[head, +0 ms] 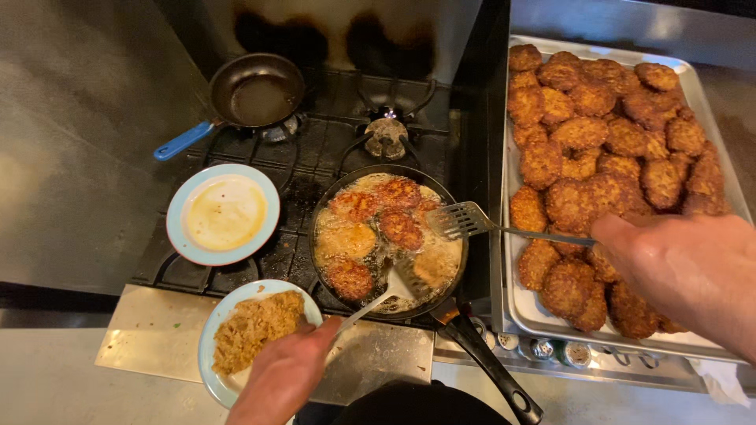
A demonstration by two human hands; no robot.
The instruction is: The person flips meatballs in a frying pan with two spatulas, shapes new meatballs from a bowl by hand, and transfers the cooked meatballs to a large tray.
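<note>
Frying pan [331, 236] of patties [400, 228] between both spatula-holding hands [287, 370].

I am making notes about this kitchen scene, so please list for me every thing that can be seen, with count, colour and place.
Frying pan: one, black, front burner, holding oil.
Patties in pan: about six, golden to brown, frying.
Slotted spatula: one, metal, over the pan's right edge.
Second spatula: one, metal, in the pan.
Tray: one, silver, right of the stove.
Fried patties: many, dark brown, piled on the tray.
Small pan: one, black with blue handle, back left burner.
Plate: one, light blue rim, yellowish residue, on the stove.
Plate of raw mixture: one, light blue, front left.
Left hand: holds the second spatula.
Right hand: holds the slotted spatula.
</note>
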